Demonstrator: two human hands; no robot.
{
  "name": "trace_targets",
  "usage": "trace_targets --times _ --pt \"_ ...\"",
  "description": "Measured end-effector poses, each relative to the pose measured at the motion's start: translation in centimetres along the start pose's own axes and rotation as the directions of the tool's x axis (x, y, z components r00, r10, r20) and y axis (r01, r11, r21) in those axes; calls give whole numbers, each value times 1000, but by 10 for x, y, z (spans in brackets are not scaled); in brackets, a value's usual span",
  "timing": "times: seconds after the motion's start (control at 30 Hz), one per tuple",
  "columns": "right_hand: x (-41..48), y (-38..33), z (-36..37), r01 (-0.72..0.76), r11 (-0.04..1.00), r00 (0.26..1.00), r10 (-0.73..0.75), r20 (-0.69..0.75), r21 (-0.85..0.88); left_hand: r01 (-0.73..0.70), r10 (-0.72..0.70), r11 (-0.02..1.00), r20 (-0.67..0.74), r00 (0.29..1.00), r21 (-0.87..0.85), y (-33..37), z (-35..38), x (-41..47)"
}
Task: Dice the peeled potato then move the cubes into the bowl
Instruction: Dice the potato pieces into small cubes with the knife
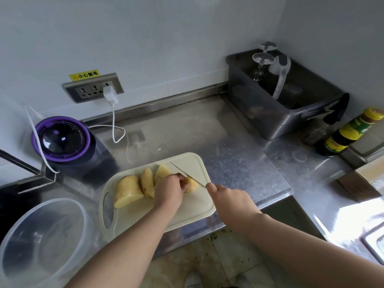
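I can read one sign: a yellow sticker (84,75) on the wall just above the socket strip (92,88) says 小心触电 beside a warning triangle. The sauce bottle (351,132) label and the purple-rimmed device (60,140) display are too blurred to read.

Under both hands, on the counter (239,152): cutting board (193,206). Left of the left hand (169,189), on the board: potato chunks (126,191). Between the left hand and the right hand (228,199): potato piece (192,186), knife (185,173) across it. Far left of the left hand, nearer the body: bowl (52,200). Beyond the left hand: appliance (60,138), wall socket (91,90) behind it. Beyond the right hand, further right: tub (280,117); right of that, bottle (349,132).
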State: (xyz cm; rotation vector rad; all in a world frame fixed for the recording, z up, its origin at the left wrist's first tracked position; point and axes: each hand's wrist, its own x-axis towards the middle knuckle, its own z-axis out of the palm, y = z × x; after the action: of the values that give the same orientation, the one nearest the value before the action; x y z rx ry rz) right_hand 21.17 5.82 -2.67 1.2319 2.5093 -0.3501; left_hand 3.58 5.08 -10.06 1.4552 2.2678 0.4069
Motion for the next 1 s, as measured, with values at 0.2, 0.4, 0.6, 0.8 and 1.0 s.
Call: trace_targets --times 0.2,0.4,0.6,0.8,1.0 --pt "10 0 0 21 1000 999 -21 38 -23 -10 10 1000 -9 1000 7 1 2 1" --pt "18 7 10 -8 998 995 2 95 65 -26 26 999 -16 1000 42 -3 3 0" --pt "22 13 7 -66 991 997 60 54 121 -57 58 998 10 998 -29 -6 0 1" --pt "8 12 0 5 998 1000 -3 -31 63 -34 34 999 8 999 -38 -5 -2 -2" --pt "-3 6 0 29 999 999 -28 -31 18 1 -2 998 -11 1000 -56 -4 -1 -3"
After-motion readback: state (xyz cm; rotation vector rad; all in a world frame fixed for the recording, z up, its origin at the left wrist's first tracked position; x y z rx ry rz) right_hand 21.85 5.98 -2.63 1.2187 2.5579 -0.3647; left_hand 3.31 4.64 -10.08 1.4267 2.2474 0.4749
